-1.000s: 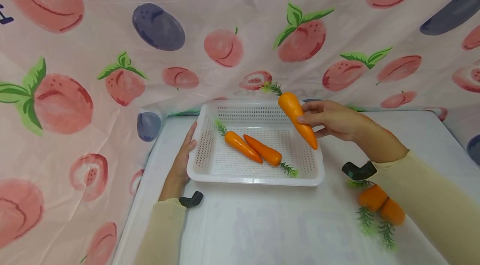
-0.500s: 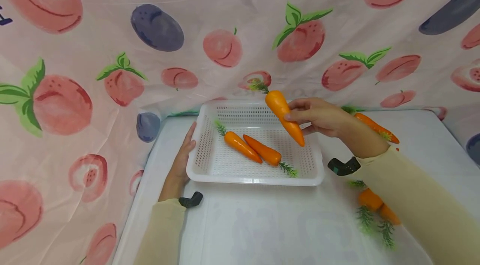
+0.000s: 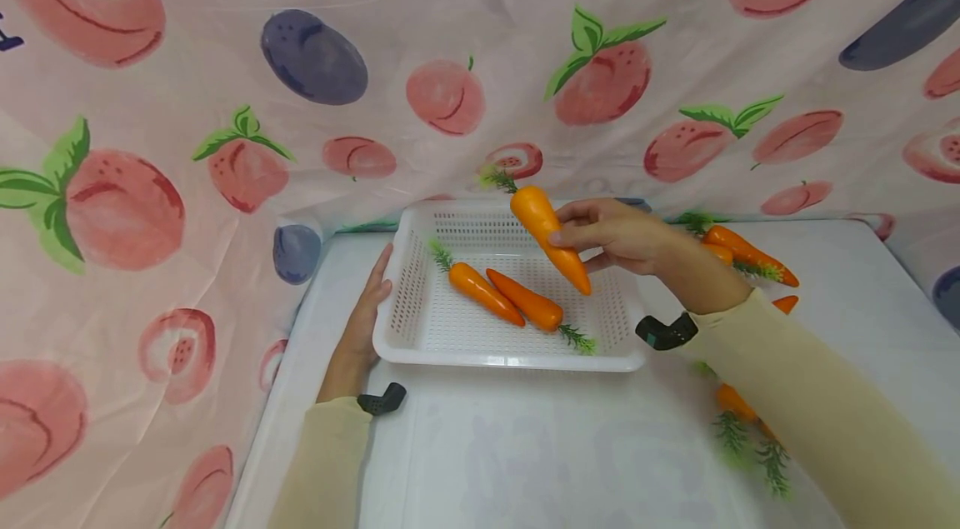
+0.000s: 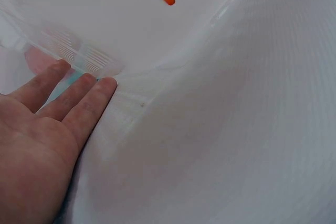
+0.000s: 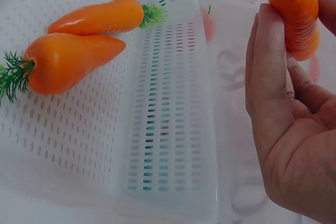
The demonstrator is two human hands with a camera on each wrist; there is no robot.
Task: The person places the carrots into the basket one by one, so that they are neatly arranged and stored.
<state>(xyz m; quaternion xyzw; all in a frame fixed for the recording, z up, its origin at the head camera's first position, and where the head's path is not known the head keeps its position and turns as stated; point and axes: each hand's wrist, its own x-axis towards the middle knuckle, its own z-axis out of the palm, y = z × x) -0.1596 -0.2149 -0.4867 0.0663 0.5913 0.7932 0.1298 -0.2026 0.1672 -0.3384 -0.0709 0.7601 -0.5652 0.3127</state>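
A white slotted plastic basket point(image 3: 450, 358) stands on the table with two orange carrots lying in it, the left carrot point(image 3: 483, 293) and the right carrot point(image 3: 527, 301). My right hand point(image 3: 618, 236) pinches another carrot point(image 3: 546, 231) between thumb and fingers. That carrot hangs over the basket's right half, green top pointing up and left, tip low. Against the basket's left wall lies my left hand point(image 3: 362, 321); the left wrist view shows its fingers point(image 4: 86, 111) extended along the plastic. Both carrots in the basket also appear in the right wrist view.
More carrots point(image 3: 750, 254) lie at the table's back right, beyond my right forearm. Nearer, several others point(image 3: 735, 404) are partly covered by the right sleeve point(image 3: 810, 396). A fruit-print curtain point(image 3: 480, 37) rises behind the white table point(image 3: 525, 446).
My right hand has carried its carrot leftward, from the basket's right rim to over its inside. Carrots at the back right have come into sight. The left hand and basket have stayed put.
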